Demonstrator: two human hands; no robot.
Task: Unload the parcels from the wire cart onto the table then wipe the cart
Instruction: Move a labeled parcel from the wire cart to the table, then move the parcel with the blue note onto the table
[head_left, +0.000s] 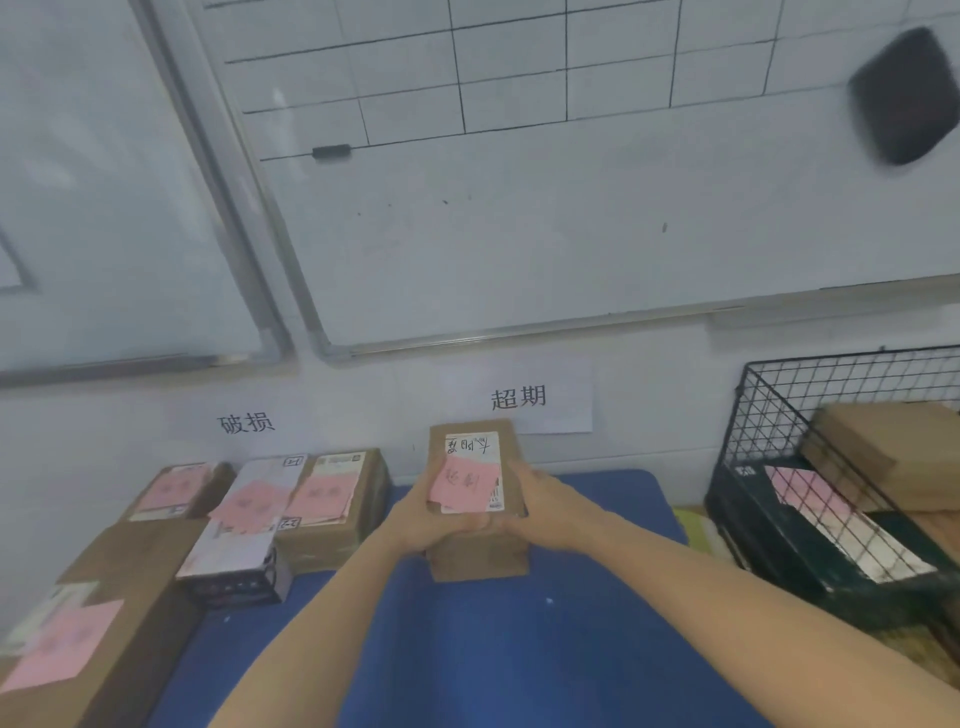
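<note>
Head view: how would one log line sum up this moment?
step: unloading | left hand: holds parcel | right hand: holds parcel | place: blue table | wire cart: other parcels inside

Both the left hand (426, 525) and the right hand (545, 512) grip a cardboard parcel (475, 556) at mid-table (545, 649). At its 9 o'clock lies a cluster of parcels (332, 499). At 3 o'clock is the wire cart (779, 415), with stacked parcels (857, 447) inside. At 12 o'clock a paper sign (561, 415) hangs below a whiteboard (519, 234).

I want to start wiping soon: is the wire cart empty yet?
Not empty: inside the wire cart lie at least a brown parcel and a dark parcel with a pink slip.
</note>
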